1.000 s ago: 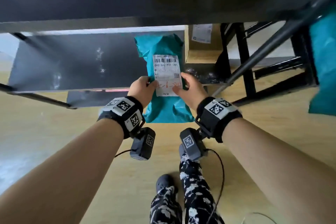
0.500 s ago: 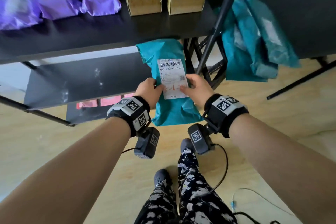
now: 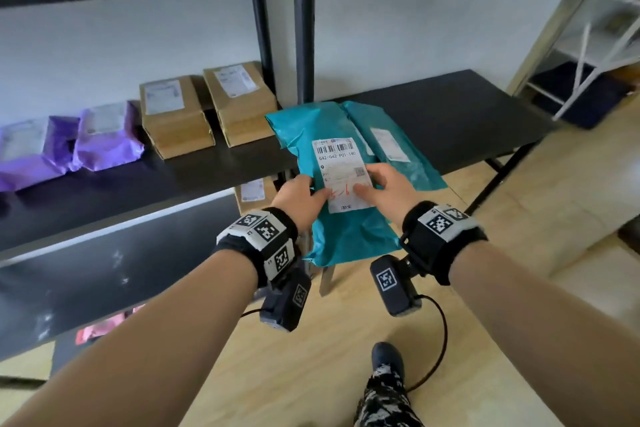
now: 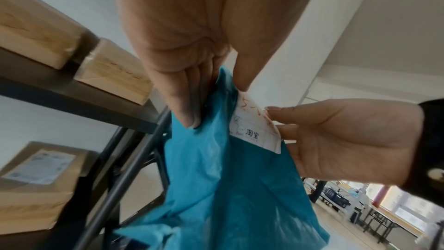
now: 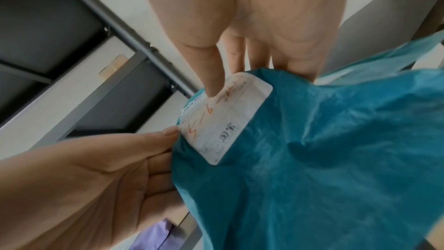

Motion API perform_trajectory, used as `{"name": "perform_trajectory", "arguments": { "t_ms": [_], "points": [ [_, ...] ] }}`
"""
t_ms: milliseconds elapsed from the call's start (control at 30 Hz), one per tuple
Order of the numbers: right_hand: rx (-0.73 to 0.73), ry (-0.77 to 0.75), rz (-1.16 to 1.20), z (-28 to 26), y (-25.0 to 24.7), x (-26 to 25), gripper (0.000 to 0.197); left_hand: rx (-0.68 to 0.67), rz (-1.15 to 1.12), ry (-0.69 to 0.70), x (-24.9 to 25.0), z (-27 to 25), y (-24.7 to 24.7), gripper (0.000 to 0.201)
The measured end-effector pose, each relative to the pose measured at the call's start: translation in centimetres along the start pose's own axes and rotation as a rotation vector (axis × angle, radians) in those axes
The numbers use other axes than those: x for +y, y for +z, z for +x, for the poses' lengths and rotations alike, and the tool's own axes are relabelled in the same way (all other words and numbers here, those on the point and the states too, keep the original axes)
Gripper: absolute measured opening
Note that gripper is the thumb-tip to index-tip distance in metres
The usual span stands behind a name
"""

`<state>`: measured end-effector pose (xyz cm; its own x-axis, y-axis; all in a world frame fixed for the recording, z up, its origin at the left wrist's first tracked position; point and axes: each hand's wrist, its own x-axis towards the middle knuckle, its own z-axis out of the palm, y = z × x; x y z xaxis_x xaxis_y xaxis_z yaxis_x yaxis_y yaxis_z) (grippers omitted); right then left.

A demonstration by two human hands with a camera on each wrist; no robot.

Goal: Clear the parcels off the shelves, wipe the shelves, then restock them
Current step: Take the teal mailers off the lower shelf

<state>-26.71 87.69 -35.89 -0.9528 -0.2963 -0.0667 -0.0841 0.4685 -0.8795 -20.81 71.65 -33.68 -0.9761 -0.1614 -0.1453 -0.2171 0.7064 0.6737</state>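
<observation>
Head view | left hand point(image 3: 300, 199), right hand point(image 3: 388, 191) | gripping teal parcel point(image 3: 343, 229)

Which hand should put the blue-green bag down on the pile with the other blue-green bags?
Probably the right hand. Both hands hold the teal parcel, but the teal pile on the black table lies on the right side. The left hand would have to reach across.

Both hands point(image 3: 300, 197) point(image 3: 390, 191) forward, pinching.

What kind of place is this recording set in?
Probably a parcel pickup or storage room: black metal shelving holding labelled cardboard boxes and purple mailers, while both hands hold a barcoded teal mailer.
</observation>
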Motion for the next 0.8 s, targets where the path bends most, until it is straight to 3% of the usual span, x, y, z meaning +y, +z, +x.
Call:
{"name": "perform_trajectory", "arguments": {
  "t_ms": [267,400,600,800],
  "points": [
    [0.032,0.031,0.036,9.2,-11.8,6.0,0.036,-0.039,0.014,-0.047,9.2,11.7,8.1,0.025],
    [0.009,0.091,0.035,15.1,-16.1,9.8,0.035,-0.074,-0.018,-0.111,13.0,17.8,12.4,0.034],
    [-0.086,0.135,-0.033,22.3,-18.5,13.4,0.035,-0.081,-0.055,-0.204,15.1,24.1,15.8,0.033],
    [-0.184,0.201,-0.137,24.0,-17.9,14.7,0.032,-0.121,-0.033,-0.239,15.1,25.4,17.4,0.032]
  ]
}}
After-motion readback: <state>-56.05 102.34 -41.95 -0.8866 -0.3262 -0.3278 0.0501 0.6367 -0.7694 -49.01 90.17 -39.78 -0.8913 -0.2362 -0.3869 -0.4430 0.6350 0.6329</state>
